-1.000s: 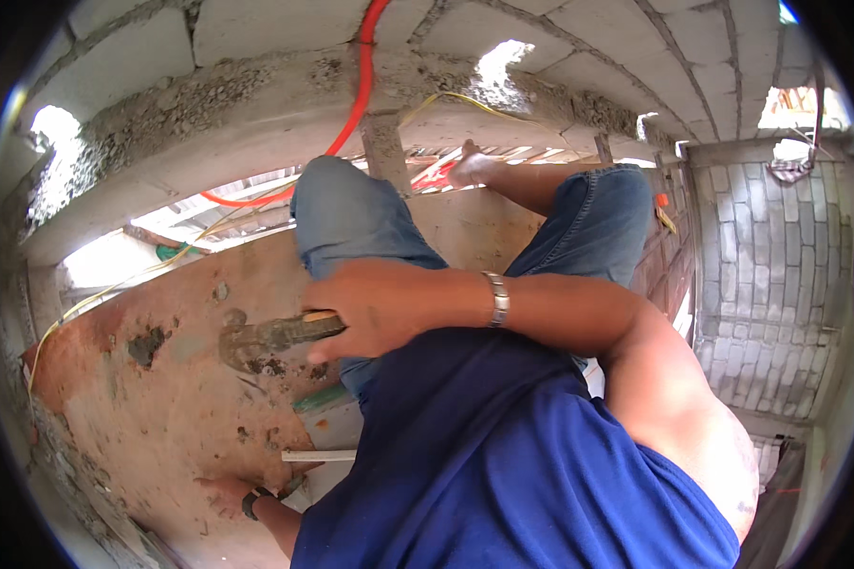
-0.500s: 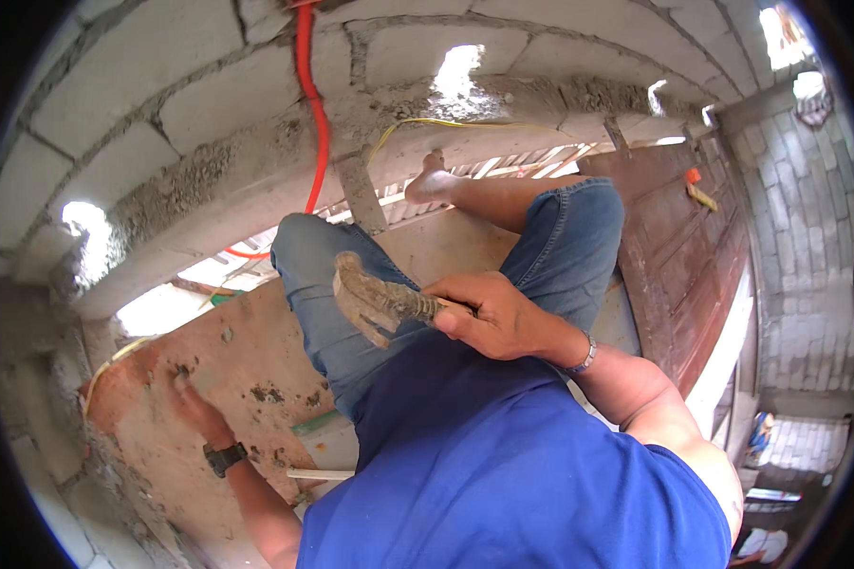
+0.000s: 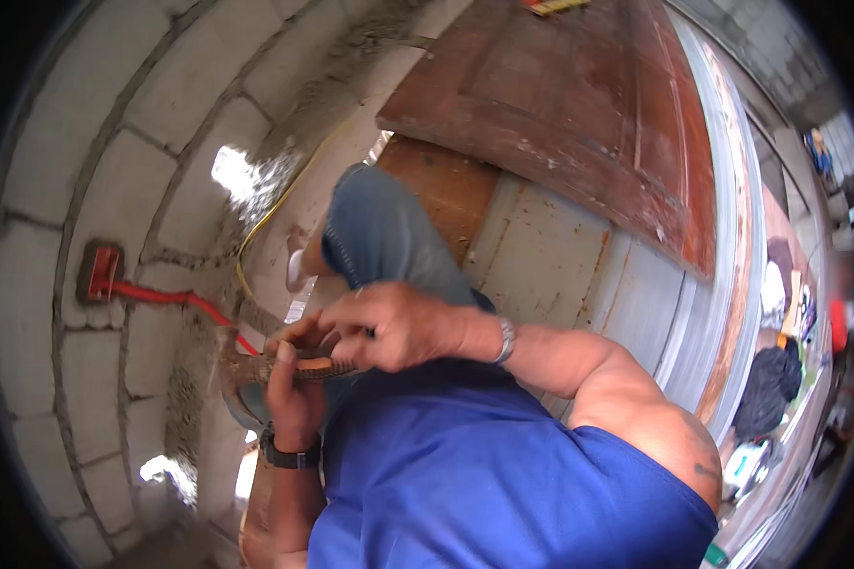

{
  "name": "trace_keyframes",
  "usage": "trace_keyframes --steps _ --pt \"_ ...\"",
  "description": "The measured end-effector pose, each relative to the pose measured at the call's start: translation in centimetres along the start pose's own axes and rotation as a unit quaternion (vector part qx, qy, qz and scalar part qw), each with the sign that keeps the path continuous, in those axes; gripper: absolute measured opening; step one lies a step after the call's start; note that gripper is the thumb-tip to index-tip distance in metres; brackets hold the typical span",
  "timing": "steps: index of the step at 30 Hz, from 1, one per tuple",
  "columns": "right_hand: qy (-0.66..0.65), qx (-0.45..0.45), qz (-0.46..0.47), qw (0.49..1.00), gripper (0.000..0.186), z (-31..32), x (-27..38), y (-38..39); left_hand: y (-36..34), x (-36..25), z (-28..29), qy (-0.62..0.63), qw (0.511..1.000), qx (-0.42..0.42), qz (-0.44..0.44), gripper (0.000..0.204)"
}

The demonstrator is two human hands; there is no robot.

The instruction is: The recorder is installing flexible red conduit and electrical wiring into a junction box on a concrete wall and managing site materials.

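Observation:
In front of my stomach the two hands are together at a worn claw hammer. Its mud-crusted head [image 3: 236,368] points left, and its handle [image 3: 318,366] runs right between the hands. My left hand [image 3: 299,403], with a dark watch on the wrist, is closed around the handle near the head, thumb up. My right hand [image 3: 384,327], with a silver band on the wrist, curls over the handle's other end. Its fingertips reach toward the left thumb and are slightly blurred. Whether they pinch anything small cannot be made out.
A brown panelled door [image 3: 560,123] lies at the far right, with a yellow tool [image 3: 555,7] on it. Grey metal sheets [image 3: 541,256] lie under it. A block wall [image 3: 104,408] rises at left, with a red conduit [image 3: 166,297] and a yellow cable [image 3: 270,213].
The view has swung to the right. My left hand has come up from the board onto the hammer, which was in my right hand alone. My right hand has shifted toward the handle's end.

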State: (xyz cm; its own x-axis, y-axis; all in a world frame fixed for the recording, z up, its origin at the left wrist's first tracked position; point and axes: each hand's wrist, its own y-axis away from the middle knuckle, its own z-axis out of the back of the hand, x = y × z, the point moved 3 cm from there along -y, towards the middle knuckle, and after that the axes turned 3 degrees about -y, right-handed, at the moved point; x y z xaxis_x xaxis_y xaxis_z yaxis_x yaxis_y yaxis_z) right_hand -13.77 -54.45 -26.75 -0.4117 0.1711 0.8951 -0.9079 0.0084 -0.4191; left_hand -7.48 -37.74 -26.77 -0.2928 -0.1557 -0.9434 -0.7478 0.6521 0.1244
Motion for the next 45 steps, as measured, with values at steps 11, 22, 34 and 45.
trace_keyframes --steps 11,22,34,45 --pt "0.415 -0.350 -0.367 0.756 0.028 32.8 -10.8 25.1 -9.5 0.5 -4.9 -0.318 0.941 -0.052 0.105 0.021" --pt "0.610 -0.295 -0.270 0.684 0.033 37.2 -12.2 22.9 -12.2 2.0 -5.3 -0.552 0.833 -0.001 0.039 0.024" --pt "0.589 -0.347 -0.384 0.620 0.035 43.4 -16.2 28.1 -12.0 -8.1 4.1 -0.795 0.577 -0.188 -0.008 0.028" --pt "0.589 -0.336 -0.357 0.643 0.032 43.2 -15.5 28.1 -5.3 -2.8 20.7 -0.683 0.606 -0.338 0.226 0.049"
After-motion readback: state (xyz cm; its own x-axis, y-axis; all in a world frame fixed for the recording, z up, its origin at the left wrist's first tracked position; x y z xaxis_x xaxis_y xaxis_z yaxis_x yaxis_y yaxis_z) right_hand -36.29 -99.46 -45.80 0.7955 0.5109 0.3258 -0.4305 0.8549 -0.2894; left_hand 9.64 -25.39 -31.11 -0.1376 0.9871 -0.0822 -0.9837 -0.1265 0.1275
